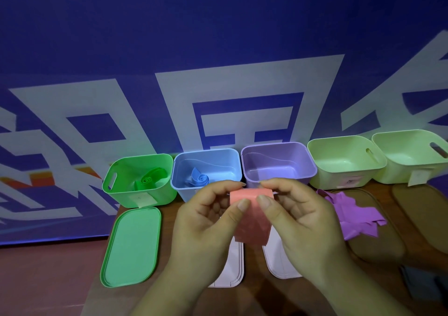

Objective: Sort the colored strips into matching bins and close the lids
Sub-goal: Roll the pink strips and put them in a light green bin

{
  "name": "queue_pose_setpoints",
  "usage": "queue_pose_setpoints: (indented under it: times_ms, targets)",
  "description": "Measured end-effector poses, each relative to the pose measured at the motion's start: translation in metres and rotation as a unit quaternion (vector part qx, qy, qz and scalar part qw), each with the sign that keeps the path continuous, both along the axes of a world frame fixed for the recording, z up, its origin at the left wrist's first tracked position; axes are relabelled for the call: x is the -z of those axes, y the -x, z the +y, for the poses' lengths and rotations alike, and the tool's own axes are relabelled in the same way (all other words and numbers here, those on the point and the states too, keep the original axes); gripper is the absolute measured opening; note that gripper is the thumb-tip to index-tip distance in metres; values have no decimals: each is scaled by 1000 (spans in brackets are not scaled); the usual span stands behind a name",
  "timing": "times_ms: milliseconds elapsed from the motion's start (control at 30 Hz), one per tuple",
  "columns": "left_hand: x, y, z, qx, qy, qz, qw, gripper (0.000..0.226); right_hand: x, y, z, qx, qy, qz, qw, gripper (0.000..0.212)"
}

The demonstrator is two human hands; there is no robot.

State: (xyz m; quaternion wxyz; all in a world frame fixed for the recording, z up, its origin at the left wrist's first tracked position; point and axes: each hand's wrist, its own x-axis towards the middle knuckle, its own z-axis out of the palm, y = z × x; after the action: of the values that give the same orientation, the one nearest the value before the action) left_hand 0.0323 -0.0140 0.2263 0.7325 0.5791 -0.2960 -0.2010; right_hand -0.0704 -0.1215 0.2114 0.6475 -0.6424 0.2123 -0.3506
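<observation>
Just in front of the purple plastic bin (278, 163), the left hand (206, 221) and right hand (298, 221) each pinched the top edge of a salmon-pink flat strip (252, 223), which kinda hung down between them. A heap of loose purple strips (351, 216) lay front-right of that bin.

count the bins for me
5, in a row, left to right: green bin, blue bin, purple bin, pale bin, and a second pale bin cut by the frame's right edge; more could lie beyond it.
</observation>
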Motion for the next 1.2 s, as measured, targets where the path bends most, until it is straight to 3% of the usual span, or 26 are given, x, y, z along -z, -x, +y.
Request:
queue_pose_setpoints:
  times_ms: [400, 767, 933, 1200]
  targets:
    - [1, -2, -1, -11, -18, -24, 999, 19, 0, 3, -5, -24, 65, 4, 998, 32]
    - [6, -4, 2, 2, -42, -48, 998, 13, -5, 4, 0, -35, 20, 4, 999, 24]
    - [8, -5, 5, 24, -55, -52, 997, 29, -3, 3, -2, -15, -14, 0, 1000, 21]
    - [10, -6, 6, 19, -56, -69, 996, 30, -2, 2, -2, 6, -16, 6, 1000, 16]
